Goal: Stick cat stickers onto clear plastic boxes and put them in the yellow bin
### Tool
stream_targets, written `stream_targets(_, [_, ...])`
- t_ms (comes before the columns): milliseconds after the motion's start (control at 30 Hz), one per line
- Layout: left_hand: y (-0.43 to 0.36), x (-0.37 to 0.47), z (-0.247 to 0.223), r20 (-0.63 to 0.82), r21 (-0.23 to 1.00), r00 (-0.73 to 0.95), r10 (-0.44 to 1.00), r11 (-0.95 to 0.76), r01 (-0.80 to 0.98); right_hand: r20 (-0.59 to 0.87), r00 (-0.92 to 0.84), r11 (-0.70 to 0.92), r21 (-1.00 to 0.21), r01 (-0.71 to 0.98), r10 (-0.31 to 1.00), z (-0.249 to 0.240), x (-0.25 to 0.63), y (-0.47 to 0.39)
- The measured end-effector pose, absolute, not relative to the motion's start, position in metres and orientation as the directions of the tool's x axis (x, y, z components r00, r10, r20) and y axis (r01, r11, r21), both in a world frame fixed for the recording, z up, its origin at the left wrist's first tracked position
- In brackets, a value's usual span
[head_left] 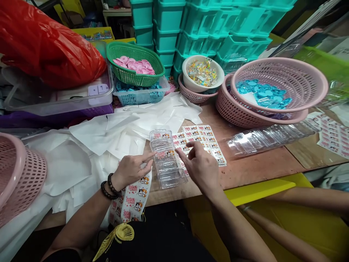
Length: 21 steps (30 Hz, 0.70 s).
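A row of overlapping clear plastic cases [171, 179] lies on the table in front of me. Cat-and-red-lettering stickers show on the upper cases, one sticker [165, 154] lying between my hands. My left hand [132, 169], with a dark bead bracelet at the wrist, stretches its index finger to the left edge of that sticker; the thumb is apart. At the right edge, my right hand [201, 165] is near the sticker with thumb extended and index finger bent, a gap between them. Printed sticker sheets [214, 145] lie beyond the right hand, and another sheet [133, 198] hangs under my left wrist.
White backing papers [103, 134] cover the left side. Pink baskets [283, 62] with blue pieces, a white bowl [203, 85] and a green basket [136, 78] stand behind. More clear cases [261, 140] lie right. Another person's arms [308, 198] reach in at right.
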<state>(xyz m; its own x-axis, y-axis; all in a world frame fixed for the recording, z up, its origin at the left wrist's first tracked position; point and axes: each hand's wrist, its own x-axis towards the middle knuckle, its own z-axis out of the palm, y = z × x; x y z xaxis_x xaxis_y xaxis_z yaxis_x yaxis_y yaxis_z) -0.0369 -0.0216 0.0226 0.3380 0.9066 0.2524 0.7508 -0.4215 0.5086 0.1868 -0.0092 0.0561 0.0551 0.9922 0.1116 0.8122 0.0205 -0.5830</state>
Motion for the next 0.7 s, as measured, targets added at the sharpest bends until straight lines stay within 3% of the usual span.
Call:
stream_targets(67, [-0.026,-0.034,0.035,0.329,0.55,0.263,0.907,-0.411,0.728,0.026,-0.088,0.071,-0.823,0.563,0.996,0.067,0.176,-0.023])
stream_targets(133, [-0.029,-0.032,0.051,0.391,0.583,0.216,0.895,-0.422,0.694,-0.075,-0.299,0.001,-0.969,0.246,0.951,0.07,0.161,-0.034])
stream_targets(200, [-0.03,-0.036,0.065,0.388,0.633,0.182,0.904,-0.404,0.66,-0.115,-0.425,-0.121,-0.993,0.014,0.898,0.067,0.15,-0.038])
stream_targets(300, [-0.028,-0.057,0.077,0.196,0.805,0.122,0.973,-0.231,0.547,-0.101,-0.382,-0.174,-0.972,-0.161,0.919,0.061,0.148,-0.038])
stream_targets(400, [-0.03,-0.082,0.073,-0.124,0.945,0.161,0.979,0.067,0.321,-0.068,-0.339,-0.119,-0.984,-0.13,0.938,0.062,0.162,-0.038])
stream_targets(500, [-0.038,-0.087,0.062,-0.308,0.95,0.233,0.922,0.282,0.137,-0.005,-0.381,0.044,-0.992,0.12,0.925,0.071,0.173,-0.041])
stream_targets(600, [-0.049,-0.074,0.057,-0.23,0.973,0.309,0.923,0.225,0.051,0.108,-0.427,0.268,-0.904,0.335,0.898,0.084,0.173,-0.046])
stream_targets(700, [-0.056,-0.063,0.06,-0.054,0.998,0.361,0.931,0.041,0.045,0.044,-0.462,0.222,-0.914,0.34,0.886,0.092,0.168,-0.048])
